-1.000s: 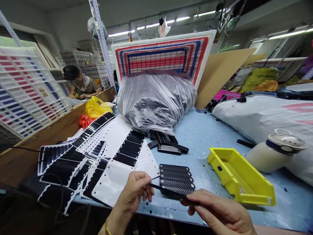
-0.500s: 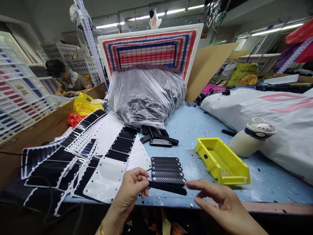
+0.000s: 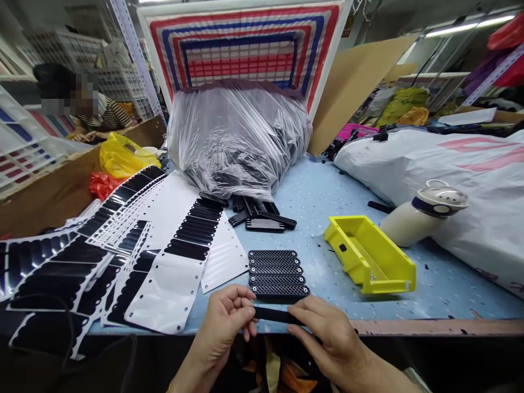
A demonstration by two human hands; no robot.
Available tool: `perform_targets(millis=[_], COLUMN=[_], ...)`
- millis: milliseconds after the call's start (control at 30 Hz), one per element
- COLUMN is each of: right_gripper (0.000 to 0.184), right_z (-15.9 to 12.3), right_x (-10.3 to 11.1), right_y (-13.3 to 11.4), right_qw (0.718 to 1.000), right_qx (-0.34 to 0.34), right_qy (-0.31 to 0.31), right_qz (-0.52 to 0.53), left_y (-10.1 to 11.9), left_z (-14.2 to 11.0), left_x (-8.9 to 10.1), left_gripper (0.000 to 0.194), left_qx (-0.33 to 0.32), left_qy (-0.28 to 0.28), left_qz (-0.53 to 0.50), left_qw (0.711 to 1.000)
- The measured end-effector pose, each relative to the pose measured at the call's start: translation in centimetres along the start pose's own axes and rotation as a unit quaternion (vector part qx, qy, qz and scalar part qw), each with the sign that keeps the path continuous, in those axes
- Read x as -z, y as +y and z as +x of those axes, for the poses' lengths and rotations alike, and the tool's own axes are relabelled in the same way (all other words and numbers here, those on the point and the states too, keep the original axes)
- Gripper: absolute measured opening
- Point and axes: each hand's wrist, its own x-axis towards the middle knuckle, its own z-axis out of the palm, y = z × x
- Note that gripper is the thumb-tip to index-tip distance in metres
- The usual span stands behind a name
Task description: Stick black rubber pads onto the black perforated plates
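My left hand and my right hand pinch the two ends of a thin black strip just above the table's front edge. The fingers of both hands are closed on it. Right behind the strip lies a neat stack of black perforated plates on the blue table. White backing sheets with rows of black stickers spread out to the left of my hands.
A yellow plastic bin sits to the right, with a white jug-shaped device behind it. A big clear bag of black parts fills the table's middle back, loose black plates at its foot. Another person sits far left.
My right hand, open and apart from the strip half a second ago, has closed on its right end. The view has tilted down and the hands have drawn nearer the table edge.
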Motion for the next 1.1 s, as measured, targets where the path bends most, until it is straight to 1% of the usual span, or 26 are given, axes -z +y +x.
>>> perform_targets(millis=[100, 167, 200, 233, 300, 367, 400, 467, 533, 600, 667, 700, 767, 867, 933, 967, 1033, 1100], right_gripper=[0.02, 0.018, 0.018, 0.017, 0.016, 0.015, 0.015, 0.013, 0.012, 0.012, 0.013, 0.013, 0.012, 0.013, 0.012, 0.013, 0.018, 0.022], right_z=[-0.3, -0.6, -0.7, -0.8, -1.0, -1.3, -1.4, -1.5, -1.4, -1.1, -0.7, -0.5, -0.4, -0.7, -1.1, -1.2, -1.2, -0.8], right_x=[-0.3, 0.0, 0.2, 0.6, 1.4, 2.3, 2.7, 3.1, 3.0, 2.6, 2.1, 2.0, 1.8, 1.8, 1.6, 1.4, 1.0, 0.7], right_y=[0.2, 0.2, 0.2, 0.2, 0.6, 1.5, 2.1, 3.5, 4.7, 5.4, 5.5, 5.4, 5.0, 4.3, 4.0, 3.9, 3.8, 3.8], right_qw=[0.999, 0.999, 0.999, 0.998, 0.997, 0.994, 0.994, 0.992, 0.991, 0.991, 0.992, 0.992, 0.992, 0.991, 0.995, 0.997, 0.998, 0.999], right_qx=[-0.019, -0.028, -0.034, -0.043, -0.069, -0.097, -0.107, -0.124, -0.131, -0.13, -0.126, -0.124, -0.121, -0.112, -0.092, -0.076, -0.044, -0.022], right_qy=[0.0, -0.003, -0.003, -0.007, -0.024, -0.031, -0.024, 0.002, 0.019, 0.017, 0.001, -0.011, -0.035, -0.064, -0.046, -0.029, 0.003, 0.007], right_qz=[0.031, 0.04, 0.039, 0.039, 0.038, 0.034, 0.03, 0.013, 0.0, 0.004, 0.015, 0.02, 0.032, 0.038, 0.012, -0.006, -0.035, -0.038], left_y=[-0.2, -0.2, -0.2, -0.2, -0.3, -0.7, -0.9, -1.6, -2.4, -3.0, -3.3, -3.4, -3.3, -2.7, -2.4, -2.2, -2.0, -1.9], left_z=[0.3, 0.5, 0.6, 0.8, 1.0, 1.4, 1.6, 2.1, 2.6, 3.0, 3.2, 3.2, 2.9, 2.1, 1.8, 1.7, 1.7, 1.9], left_x=[0.0, 0.0, 0.1, 0.2, 0.7, 1.4, 1.6, 2.0, 2.0, 1.8, 1.7, 1.7, 1.8, 2.0, 2.1, 2.1, 2.0, 1.9], left_gripper=[0.032, 0.034, 0.033, 0.031, 0.025, 0.02, 0.018, 0.017, 0.022, 0.024, 0.022, 0.02, 0.017, 0.013, 0.013, 0.016, 0.028, 0.037], left_qx=[0.019, 0.032, 0.029, 0.016, -0.035, -0.096, -0.124, -0.178, -0.229, -0.26, -0.269, -0.268, -0.26, -0.216, -0.175, -0.158, -0.132, -0.11], left_qy=[0.009, 0.015, 0.026, 0.041, 0.081, 0.112, 0.115, 0.106, 0.092, 0.085, 0.081, 0.077, 0.068, 0.058, 0.059, 0.062, 0.064, 0.053], left_qz=[0.016, 0.057, 0.087, 0.119, 0.185, 0.254, 0.29, 0.357, 0.406, 0.44, 0.461, 0.465, 0.462, 0.436, 0.407, 0.391, 0.363, 0.34], left_qw=[1.0, 0.998, 0.995, 0.992, 0.979, 0.956, 0.942, 0.911, 0.88, 0.855, 0.842, 0.84, 0.845, 0.872, 0.895, 0.904, 0.92, 0.933])
